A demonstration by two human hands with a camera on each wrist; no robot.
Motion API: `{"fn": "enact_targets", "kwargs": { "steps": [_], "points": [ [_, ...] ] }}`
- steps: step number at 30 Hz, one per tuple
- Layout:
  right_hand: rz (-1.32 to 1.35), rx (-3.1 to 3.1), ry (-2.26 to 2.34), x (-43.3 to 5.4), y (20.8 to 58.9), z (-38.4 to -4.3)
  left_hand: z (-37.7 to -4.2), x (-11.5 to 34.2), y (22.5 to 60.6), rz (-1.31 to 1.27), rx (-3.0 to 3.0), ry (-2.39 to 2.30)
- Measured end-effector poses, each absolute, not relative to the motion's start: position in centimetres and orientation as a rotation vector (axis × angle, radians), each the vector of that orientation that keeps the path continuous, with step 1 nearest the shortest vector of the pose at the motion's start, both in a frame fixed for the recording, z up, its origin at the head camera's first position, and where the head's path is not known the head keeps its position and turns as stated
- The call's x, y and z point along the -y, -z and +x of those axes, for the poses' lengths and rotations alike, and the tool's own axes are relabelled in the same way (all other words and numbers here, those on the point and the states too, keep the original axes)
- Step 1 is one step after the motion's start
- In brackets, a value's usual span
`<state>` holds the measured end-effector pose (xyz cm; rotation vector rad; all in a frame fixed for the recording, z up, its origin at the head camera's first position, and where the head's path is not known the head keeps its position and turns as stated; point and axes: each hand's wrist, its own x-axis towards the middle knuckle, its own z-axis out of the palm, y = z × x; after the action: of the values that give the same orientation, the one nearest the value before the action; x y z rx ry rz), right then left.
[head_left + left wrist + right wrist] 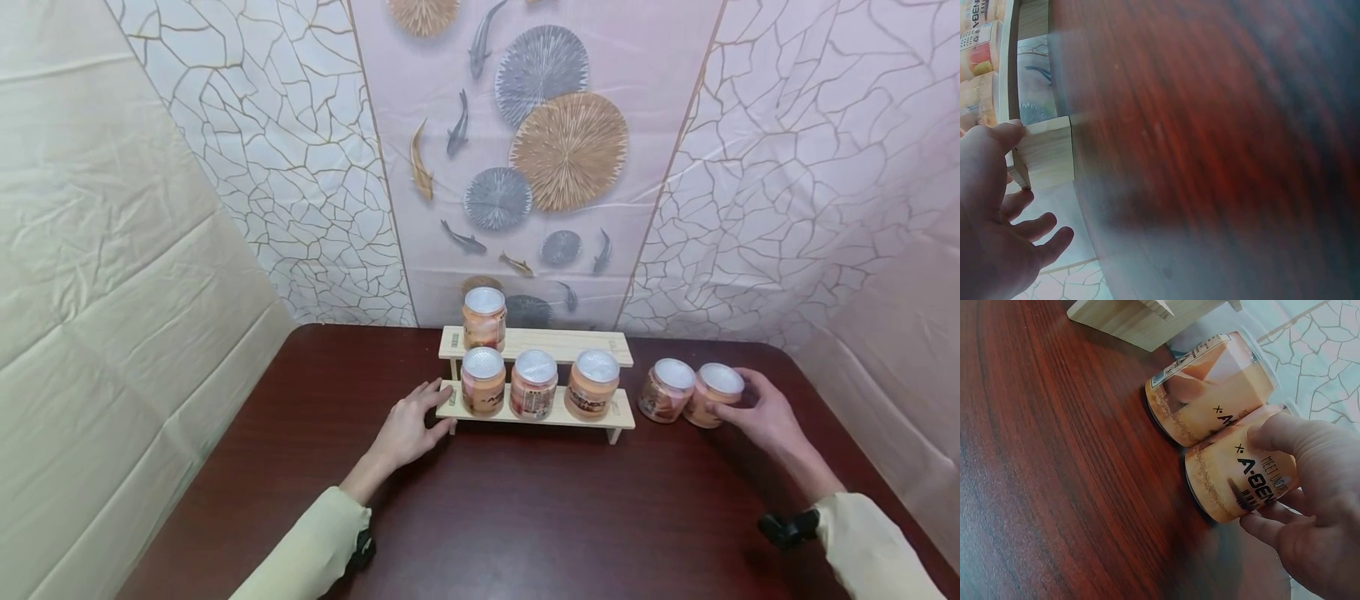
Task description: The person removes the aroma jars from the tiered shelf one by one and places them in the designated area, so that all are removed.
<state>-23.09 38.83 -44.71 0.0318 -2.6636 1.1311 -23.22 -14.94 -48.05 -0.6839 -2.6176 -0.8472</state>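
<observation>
A two-tier wooden rack [555, 415] stands at the back of the table. My left hand [408, 425] is at the left end of its lower shelf, the thumb on the front edge [1013, 130] and the fingers round the end. My right hand [768, 421] grips a round jar [705, 408] with an orange label and silvery lid, thumb on one side and fingers on the other. This jar [1244, 472] stands upright on the table, right beside a matching jar [663, 396] on its left.
Three similar jars [534, 387] stand in a row on the lower shelf. Another jar [484, 321] is at the left end of the upper shelf [562, 343]. Behind the dark wood table [540, 508] hangs a patterned cloth [457, 250], with plain cloth at the sides.
</observation>
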Motion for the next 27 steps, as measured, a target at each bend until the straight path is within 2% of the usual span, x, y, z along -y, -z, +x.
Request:
{"fn": "enact_targets", "kwargs": {
  "steps": [7,13,19,27],
  "points": [
    [0.064,2.667,-1.087,-38.8,44.0,-22.8,-23.3,14.8,48.1,-0.681,2.623,0.835],
    [0.135,2.590,-0.926,-37.6,40.8,-22.8,-23.3,14.9,47.7,-0.698,2.608,0.840],
    [0.225,2.546,-0.987,-34.1,37.1,-23.2,-23.3,15.0,47.5,-0.685,2.612,0.844],
    [0.508,2.577,-1.093,-28.0,34.0,-23.9,-23.2,14.9,47.9,-0.684,2.617,0.841]
  ]
}}
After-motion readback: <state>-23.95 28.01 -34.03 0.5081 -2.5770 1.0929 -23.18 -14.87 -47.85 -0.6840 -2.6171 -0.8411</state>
